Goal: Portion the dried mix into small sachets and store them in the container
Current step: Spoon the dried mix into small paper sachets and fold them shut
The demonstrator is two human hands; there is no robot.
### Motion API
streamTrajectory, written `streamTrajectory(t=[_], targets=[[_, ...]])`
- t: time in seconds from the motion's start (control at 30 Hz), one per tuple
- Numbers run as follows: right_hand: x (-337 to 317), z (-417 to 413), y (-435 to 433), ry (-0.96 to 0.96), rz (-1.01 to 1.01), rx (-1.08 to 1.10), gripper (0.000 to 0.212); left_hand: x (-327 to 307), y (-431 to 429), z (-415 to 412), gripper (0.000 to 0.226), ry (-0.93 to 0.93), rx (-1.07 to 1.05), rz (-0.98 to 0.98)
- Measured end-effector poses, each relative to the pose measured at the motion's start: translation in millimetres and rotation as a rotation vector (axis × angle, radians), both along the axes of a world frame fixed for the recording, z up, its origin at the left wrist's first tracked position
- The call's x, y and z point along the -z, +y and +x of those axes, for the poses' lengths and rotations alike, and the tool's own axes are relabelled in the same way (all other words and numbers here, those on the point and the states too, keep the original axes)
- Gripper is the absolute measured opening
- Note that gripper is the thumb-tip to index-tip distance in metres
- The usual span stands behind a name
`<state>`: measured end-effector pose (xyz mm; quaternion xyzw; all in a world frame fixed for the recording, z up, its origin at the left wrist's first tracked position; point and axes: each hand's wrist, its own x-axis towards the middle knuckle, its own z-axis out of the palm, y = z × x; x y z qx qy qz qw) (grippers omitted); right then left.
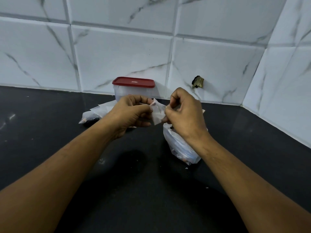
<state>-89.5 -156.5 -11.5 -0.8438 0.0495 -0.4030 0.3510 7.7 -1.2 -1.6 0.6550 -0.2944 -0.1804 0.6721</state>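
A small white sachet [157, 111] is held above the black counter between both hands. My left hand [133, 113] pinches its left edge and my right hand [185, 113] pinches its right edge with curled fingers. Under my right hand stands a clear plastic bag [180, 148] with dark dried mix inside. A second plastic bag with dark contents and a few loose white sachets [96, 113] lie to the left, partly hidden by my left hand. A clear container with a red lid [133, 82] stands shut against the wall behind my hands.
The black counter [143, 182] has white crumbs scattered on it. Marble-pattern tiled walls [117, 52] rise behind and on the right, forming a corner. A small dark brass fitting [198, 81] sticks out of the back wall.
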Motion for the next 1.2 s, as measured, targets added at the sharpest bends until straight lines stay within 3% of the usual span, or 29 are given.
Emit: streamTrajectory(t=[0.1,0.27,0.4,0.57,0.93,1.2], targets=[[0.1,-4.3,-7.5,0.006,-0.016,0.020,0.024,-0.6,1.4,-0.7,0.021,-0.032,-0.007,0.037],[-1.0,-5.7,-3.7,0.122,-0.285,-0.053,0.021,-0.1,0.2,-3.4,0.025,-0.058,-0.034,0.031],[-3.3,-5.8,-1.2,0.251,-0.457,-0.045,0.032,-2.3,2.3,-3.6,0.013,-0.071,-0.033,0.018],[-9.3,-9.0,-3.5,0.388,-0.647,-0.003,0.030,-4.3,5.2,-1.2,0.005,-0.080,-0.057,0.019],[-15.2,-16.7,5.0,0.162,-0.893,-0.091,0.008,-4.1,7.6,2.5,0.012,-0.130,-0.110,0.059],[-13.4,-15.8,6.1,0.163,-0.905,-0.167,0.003,-3.3,7.3,3.3,0.010,-0.174,-0.058,0.077]])
